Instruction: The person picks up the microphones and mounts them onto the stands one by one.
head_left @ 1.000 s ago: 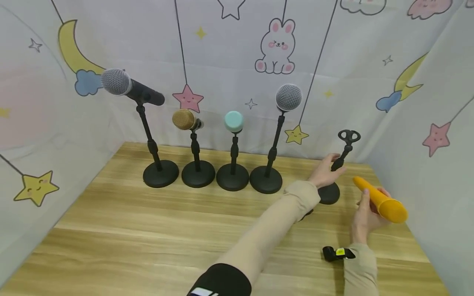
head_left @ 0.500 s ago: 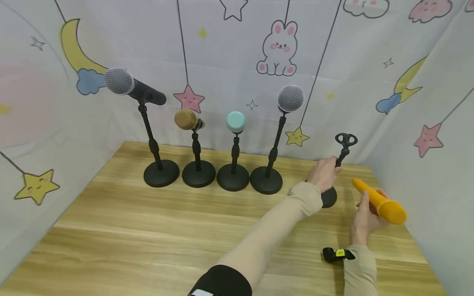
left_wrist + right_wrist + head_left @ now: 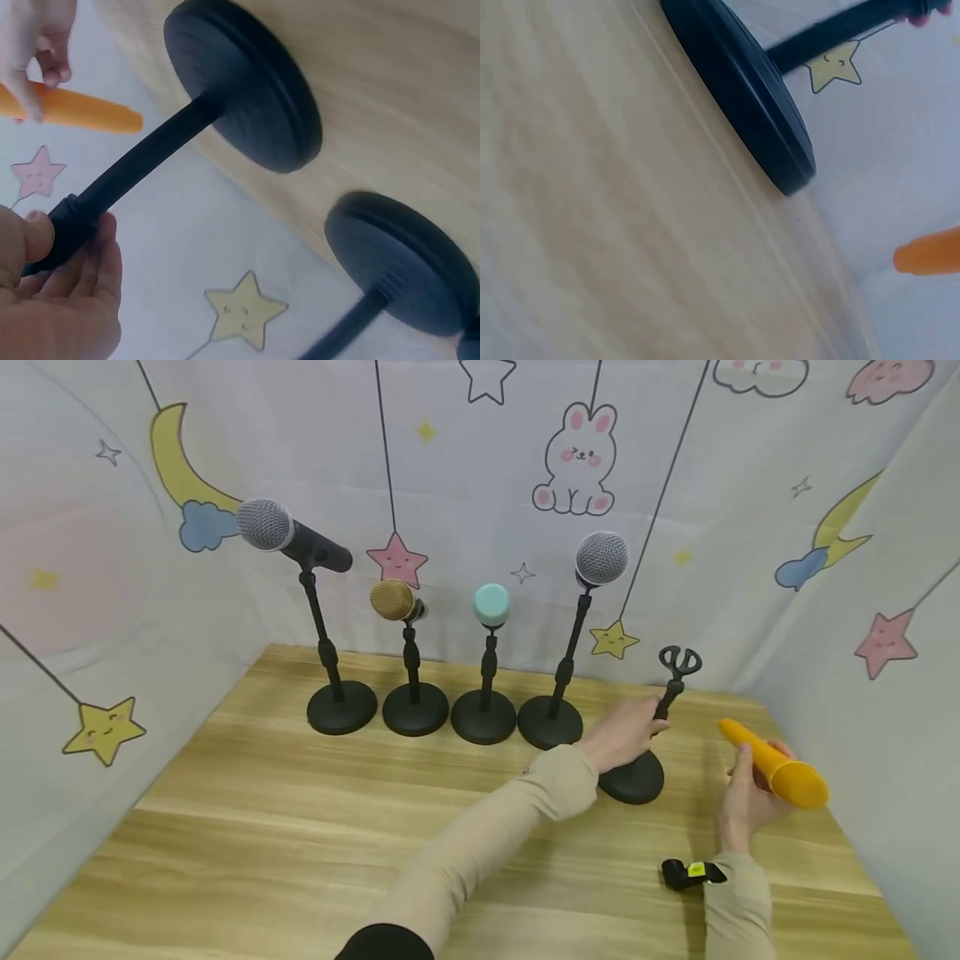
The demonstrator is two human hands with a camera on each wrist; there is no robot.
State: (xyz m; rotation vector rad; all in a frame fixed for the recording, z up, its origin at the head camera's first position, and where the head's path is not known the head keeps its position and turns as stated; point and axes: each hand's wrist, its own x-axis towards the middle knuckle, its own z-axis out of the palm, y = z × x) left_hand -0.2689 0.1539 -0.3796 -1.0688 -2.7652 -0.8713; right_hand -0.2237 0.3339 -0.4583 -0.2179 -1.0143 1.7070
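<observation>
My left hand grips the pole of a black microphone stand. Its round base is low over the table, and its empty two-ring clip points up. In the left wrist view, thumb and fingers of the left hand curl round a thick collar on the stand's pole. To the right, my right hand holds an orange microphone, its head toward me and narrow end toward the back wall. Only the microphone's narrow end shows in the right wrist view. Whether the base touches the table I cannot tell.
Several stands with microphones line the back of the wooden table: a black one, a gold one, a mint one and a silver-headed one. That last stand's base is close to my left hand. Printed cloth walls surround the table.
My left hand has taken hold of the empty stand's pole, and the stand has moved left and toward me. The right hand still holds the orange microphone in nearly the same place.
</observation>
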